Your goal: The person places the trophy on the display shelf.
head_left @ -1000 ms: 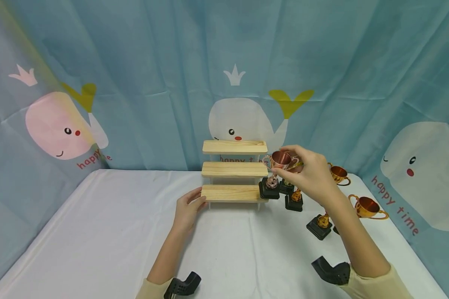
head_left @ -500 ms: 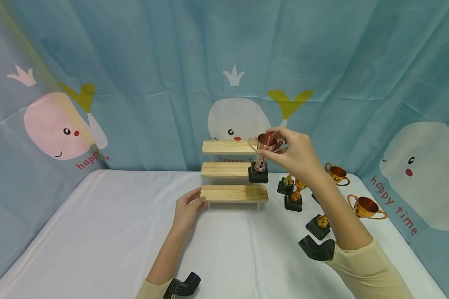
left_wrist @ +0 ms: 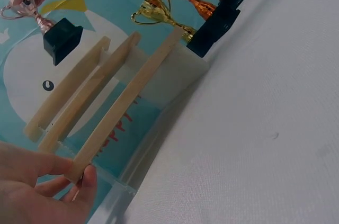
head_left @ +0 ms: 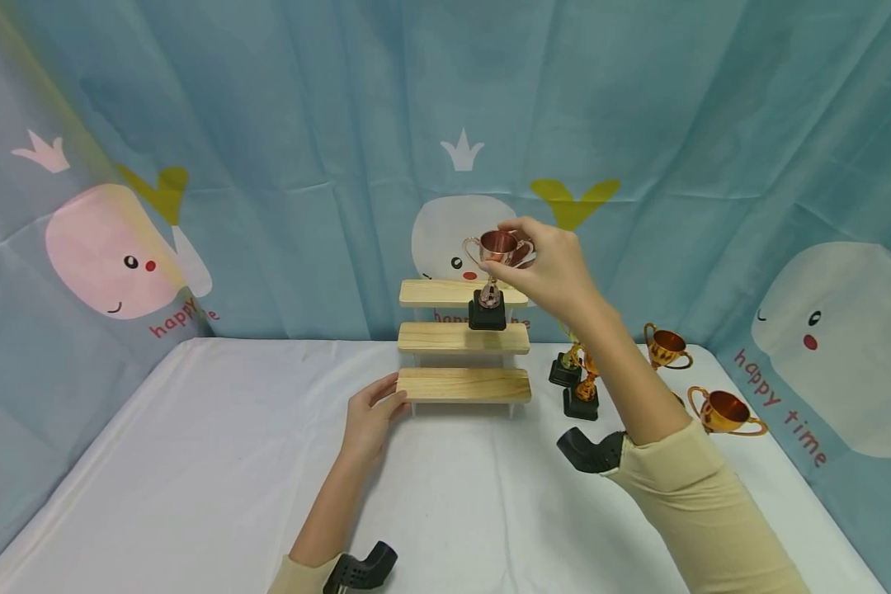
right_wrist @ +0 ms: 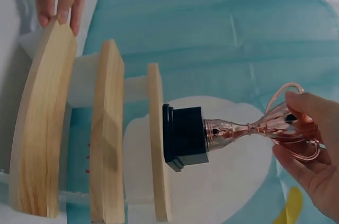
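My right hand [head_left: 553, 268] pinches the cup of a rose-copper trophy [head_left: 489, 299], held upright by the top shelf of a small wooden display rack [head_left: 464, 385]. In the right wrist view the trophy's black base [right_wrist: 186, 135] is right at the top board [right_wrist: 157, 144]. My left hand [head_left: 368, 417] pinches the left end of the rack's lowest board [left_wrist: 127, 102] between thumb and fingers. The rack has three light wood boards stepped upward on clear supports, and none of them bears anything.
Right of the rack stand a gold trophy [head_left: 566, 368] and an orange-gold trophy [head_left: 582, 398]. More gold cups [head_left: 726, 411] stand farther right, partly behind my right forearm. A blue whale-print curtain [head_left: 304, 206] hangs behind the white-covered table [head_left: 230, 462].
My right hand has carried the rose-copper trophy up and left, from beside the lowest shelf to the level of the top one. The left hand has kept its hold on the rack.
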A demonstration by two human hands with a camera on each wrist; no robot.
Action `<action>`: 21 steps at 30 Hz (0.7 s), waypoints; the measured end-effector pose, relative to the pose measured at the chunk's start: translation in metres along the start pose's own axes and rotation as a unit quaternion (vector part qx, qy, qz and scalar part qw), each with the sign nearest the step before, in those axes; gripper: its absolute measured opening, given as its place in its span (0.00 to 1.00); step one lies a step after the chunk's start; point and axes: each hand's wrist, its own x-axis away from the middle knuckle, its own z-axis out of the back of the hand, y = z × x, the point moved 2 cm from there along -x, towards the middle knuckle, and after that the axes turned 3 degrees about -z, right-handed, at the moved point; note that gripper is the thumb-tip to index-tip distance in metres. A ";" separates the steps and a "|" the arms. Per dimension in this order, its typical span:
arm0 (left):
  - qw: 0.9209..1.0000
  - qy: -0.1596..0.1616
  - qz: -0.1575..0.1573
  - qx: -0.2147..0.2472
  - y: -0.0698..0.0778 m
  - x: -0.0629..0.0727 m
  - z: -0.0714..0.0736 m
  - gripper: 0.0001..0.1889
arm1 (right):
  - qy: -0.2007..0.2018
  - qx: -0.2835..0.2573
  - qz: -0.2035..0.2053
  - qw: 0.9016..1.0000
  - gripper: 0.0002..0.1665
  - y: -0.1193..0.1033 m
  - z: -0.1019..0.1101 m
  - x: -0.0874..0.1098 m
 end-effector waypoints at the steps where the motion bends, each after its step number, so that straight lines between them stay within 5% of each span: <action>1: 1.000 0.000 0.000 0.001 0.000 0.000 0.000 0.23 | 0.000 -0.001 0.002 1.000 0.32 -0.001 -0.002 -0.003; 21: 1.000 0.000 0.006 0.000 0.002 0.003 0.003 0.23 | -0.008 -0.027 -0.017 0.999 0.33 -0.010 -0.038 -0.050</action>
